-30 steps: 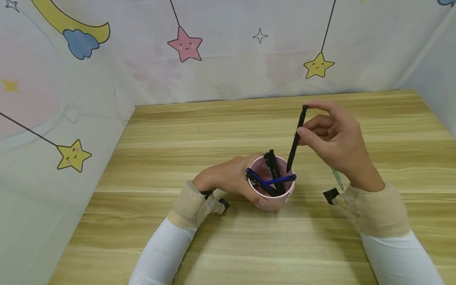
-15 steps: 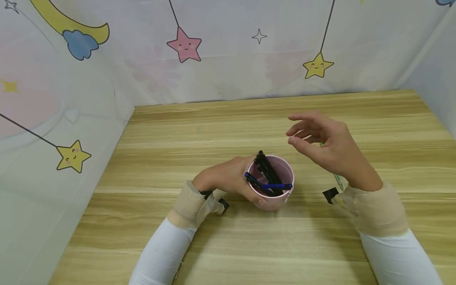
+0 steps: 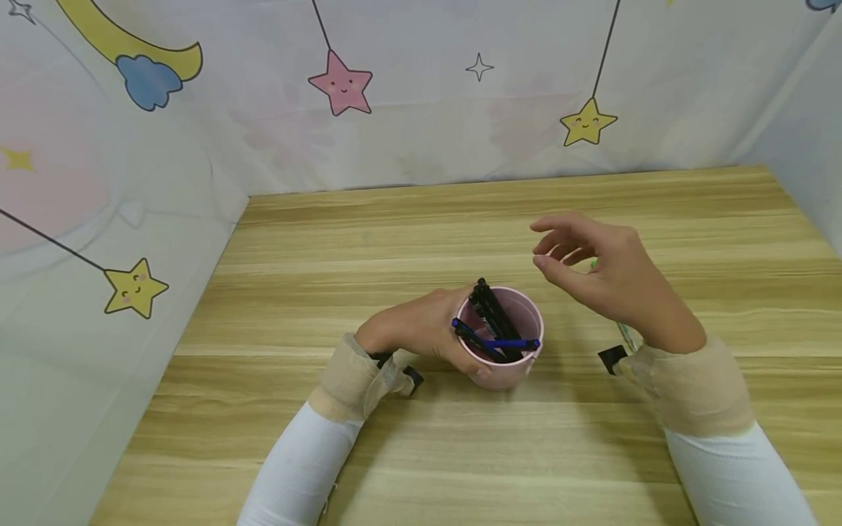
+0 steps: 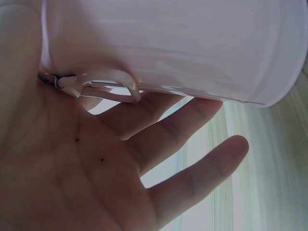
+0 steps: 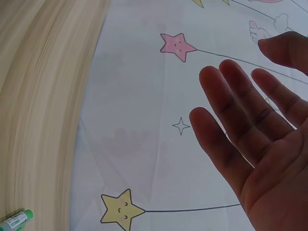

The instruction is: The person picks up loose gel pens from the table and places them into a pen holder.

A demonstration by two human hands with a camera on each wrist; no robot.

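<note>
A pink bucket-like cup (image 3: pixel 503 376) stands on the wooden table in the head view. My left hand (image 3: pixel 427 321) grips its left side, thumb at the front near the rim; in the left wrist view the fingers reach around the cup wall (image 4: pixel 192 43) beside a small handle loop (image 4: pixel 113 79). Inside lean several pens: black pens (image 3: pixel 495 310) toward the back left and blue-and-black pens (image 3: pixel 509 343) crossing near the front. My right hand (image 3: pixel 598 267) hovers to the upper right of the cup, fingers loosely bent and holding nothing; the right wrist view shows its bare palm (image 5: pixel 279 178).
A pen with a green end (image 5: pixel 17 220) lies on the table under my right hand, mostly hidden by it in the head view. A printed cloth (image 3: pixel 421 131) with stars hangs behind the table (image 3: pixel 329 241) and along its left side.
The black pen in my right hand has gone into the cup, and the hand has let go. It now floats slightly lower and left, nearly still. My left hand keeps its grip.
</note>
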